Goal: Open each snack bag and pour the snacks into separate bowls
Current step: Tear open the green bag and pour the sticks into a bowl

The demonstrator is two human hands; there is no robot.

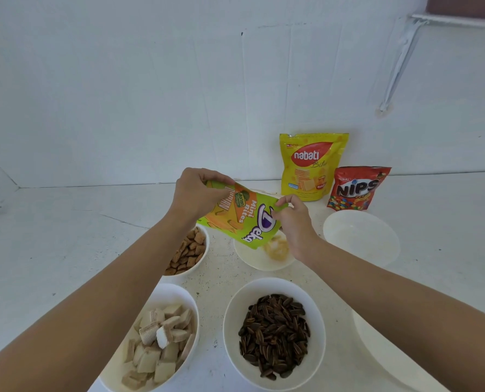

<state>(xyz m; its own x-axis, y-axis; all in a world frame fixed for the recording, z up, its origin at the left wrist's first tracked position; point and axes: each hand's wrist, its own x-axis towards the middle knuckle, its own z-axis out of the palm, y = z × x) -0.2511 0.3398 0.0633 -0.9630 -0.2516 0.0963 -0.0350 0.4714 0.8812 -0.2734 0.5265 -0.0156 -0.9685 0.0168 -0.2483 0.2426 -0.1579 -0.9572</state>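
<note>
The left hand (196,193) grips the raised bottom end of the green Deka Mini Bites bag (244,216), fingers curled round it. The right hand (292,219) pinches the edge by its lowered mouth, above the middle bowl (252,260) on the surface (66,222), where yellow pieces (278,247) lie. Best to hold the mouth inside the rim and tilt gradually, shaking gently, so nothing spills into the neighbouring bowl of brown snacks (201,261).

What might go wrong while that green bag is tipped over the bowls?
1. The green bag pours near the left rim of the middle bowl, so pieces may miss it or land in the bowl of brown snacks beside it.
2. The right hand only pinches the bag's edge while the left hand grips its raised end; a sudden rush might overshoot.
</note>
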